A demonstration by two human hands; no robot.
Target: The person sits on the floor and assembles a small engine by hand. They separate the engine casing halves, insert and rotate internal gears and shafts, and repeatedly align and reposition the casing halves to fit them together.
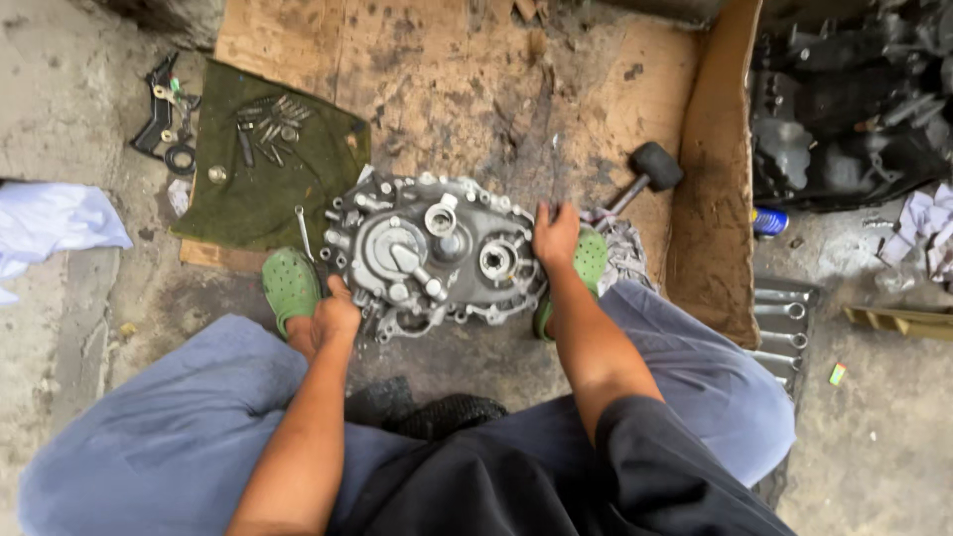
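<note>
Both hands, left [333, 320] and right [554, 236], fingers curled, gripping opposite edges of the grey engine casing [432, 253] between them.

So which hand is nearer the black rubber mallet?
Right. The right hand rests on the gearbox casing's right edge, just below-left of the mallet; the left hand is at the casing's far lower-left corner.

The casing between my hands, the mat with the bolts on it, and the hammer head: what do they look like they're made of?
Casing, gripped by the left hand and right hand: likely cast aluminium, dull grey, ribbed, grimy. Green mat: looks like woven cloth, with soft wrinkled edges and stains. Hammer head: matte black and rounded, probably rubber, though it could be plastic.
</note>
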